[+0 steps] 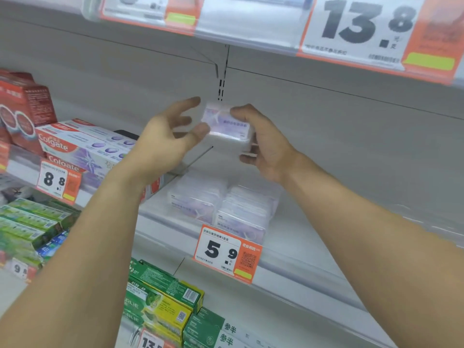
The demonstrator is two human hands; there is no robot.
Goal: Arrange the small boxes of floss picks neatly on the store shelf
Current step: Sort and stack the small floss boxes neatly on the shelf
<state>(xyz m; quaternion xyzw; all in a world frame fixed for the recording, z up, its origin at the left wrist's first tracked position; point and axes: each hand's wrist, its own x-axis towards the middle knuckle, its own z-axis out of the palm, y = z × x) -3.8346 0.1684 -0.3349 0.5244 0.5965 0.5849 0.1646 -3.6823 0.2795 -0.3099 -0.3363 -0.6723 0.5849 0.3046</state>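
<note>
A small clear floss-pick box [227,126] with a pale purple label is held up in the air above the middle shelf [313,237]. My right hand [263,146] grips its right end, thumb on top and fingers underneath. My left hand [170,139] is at its left end, fingers spread, thumb tip touching the box's near left corner. Below them, two rows of the same floss-pick boxes [198,197] [248,212] lie side by side at the shelf's front, behind the 5.9 price tag [226,252].
Colgate toothpaste cartons [82,149] and red boxes [25,109] fill the shelf to the left, past a thin clear divider [195,159]. Green and yellow toothpaste boxes [163,300] sit on the shelf below. The upper shelf edge with the 13.8 tag [361,28] overhangs. Bare shelf lies right of the floss rows.
</note>
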